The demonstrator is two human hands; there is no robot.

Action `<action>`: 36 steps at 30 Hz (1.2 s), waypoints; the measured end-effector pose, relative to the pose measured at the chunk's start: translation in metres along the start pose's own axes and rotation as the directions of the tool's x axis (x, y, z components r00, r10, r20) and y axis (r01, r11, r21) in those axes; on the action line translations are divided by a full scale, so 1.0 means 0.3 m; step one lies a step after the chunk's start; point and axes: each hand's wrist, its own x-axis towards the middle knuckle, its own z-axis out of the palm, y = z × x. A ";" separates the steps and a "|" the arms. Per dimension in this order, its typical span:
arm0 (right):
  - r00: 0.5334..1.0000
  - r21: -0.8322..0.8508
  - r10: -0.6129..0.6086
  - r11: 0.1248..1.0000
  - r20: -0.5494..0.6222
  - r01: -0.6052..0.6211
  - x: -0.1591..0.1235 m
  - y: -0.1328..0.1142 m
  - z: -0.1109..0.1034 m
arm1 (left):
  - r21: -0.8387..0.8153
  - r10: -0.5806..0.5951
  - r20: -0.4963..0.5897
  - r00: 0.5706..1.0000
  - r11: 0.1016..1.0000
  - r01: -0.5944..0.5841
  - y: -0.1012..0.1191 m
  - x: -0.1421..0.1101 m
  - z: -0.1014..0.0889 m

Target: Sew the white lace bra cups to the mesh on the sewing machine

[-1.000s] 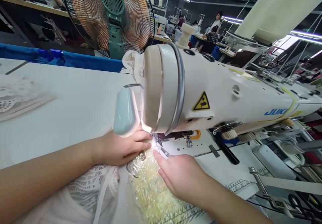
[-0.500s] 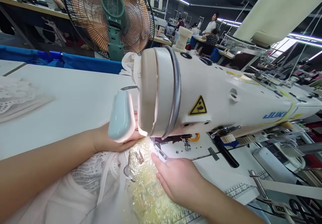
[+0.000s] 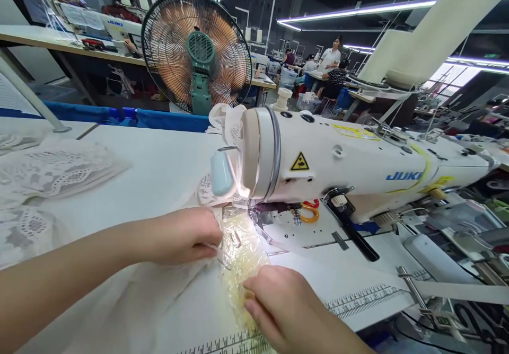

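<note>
My left hand (image 3: 189, 235) is closed on sheer white fabric (image 3: 131, 295), just left of the sewing machine's needle area. The fabric trails down over the table toward me. Below the machine head, my right hand (image 3: 282, 301) is closed with thumb and forefinger together; what lies in that pinch, if anything, is too small to tell. Between both hands runs a strip of crinkled clear film over a yellowish surface (image 3: 242, 253), brightly lit. White lace (image 3: 205, 189) shows behind the light-blue cover (image 3: 221, 174) on the white sewing machine (image 3: 310, 152). The needle itself is hidden.
Lace pieces (image 3: 67, 168) lie on the left of the table. Orange-handled scissors (image 3: 309, 213) rest under the machine arm, near a black lever (image 3: 360, 237). A ruler tape (image 3: 366, 298) runs along the table. Behind stand a large fan (image 3: 199, 52) and people at other machines.
My left hand has drawn back from beside the needle area and closed on the fabric. My right hand has moved toward me, its stretched forefinger now curled in. The camera view has shifted.
</note>
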 end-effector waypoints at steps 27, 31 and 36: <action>0.895 0.167 0.430 0.880 0.117 -0.444 -0.002 -0.095 0.011 | 0.287 -0.444 -0.045 0.895 0.852 0.437 0.071 0.115 0.102; 0.905 0.147 0.403 0.895 0.139 -0.421 -0.012 -0.090 0.011 | 0.354 -0.323 -0.059 0.945 0.878 0.322 0.070 0.102 0.126; 0.905 0.150 0.394 0.896 0.162 -0.418 -0.016 -0.084 0.007 | 0.522 0.102 -0.227 0.969 0.852 0.032 0.073 0.095 0.172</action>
